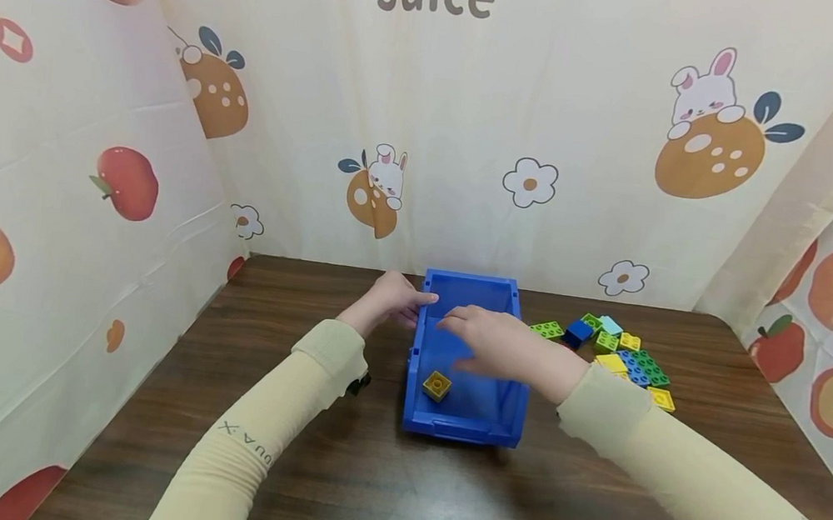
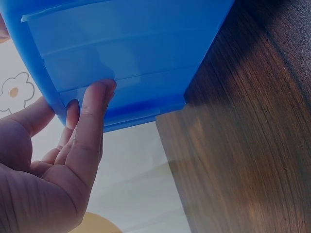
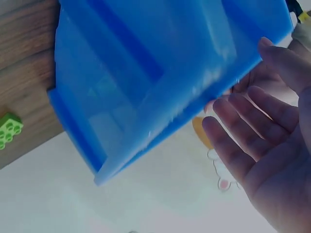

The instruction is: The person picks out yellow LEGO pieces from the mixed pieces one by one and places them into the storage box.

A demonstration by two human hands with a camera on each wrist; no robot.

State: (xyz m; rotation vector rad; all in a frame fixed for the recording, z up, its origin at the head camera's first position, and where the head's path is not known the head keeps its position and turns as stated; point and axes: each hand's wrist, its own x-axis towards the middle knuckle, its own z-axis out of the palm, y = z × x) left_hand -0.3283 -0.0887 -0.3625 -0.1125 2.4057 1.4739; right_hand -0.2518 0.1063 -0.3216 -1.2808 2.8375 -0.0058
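Note:
A blue plastic bin (image 1: 462,428) stands on the table, its low front toward me. Inside, near the front left corner, lies a single yellow toy brick (image 1: 437,386). My left hand (image 1: 394,295) holds the bin's left rim toward the back. In the left wrist view its thumb is over the edge and its fingers lie against the outer side wall (image 2: 131,48). My right hand (image 1: 495,343) hovers over the bin's interior, palm toward the left, holding nothing. The right wrist view shows its fingers (image 3: 238,126) loosely spread and relaxed.
Right of the bin several toy bricks lie in a loose pile, among them a dark blue brick (image 1: 578,333), a green brick (image 1: 650,368) and a yellow one (image 1: 662,398). A lime brick (image 1: 547,329) sits close to the bin. A printed curtain (image 1: 451,213) hangs behind the table.

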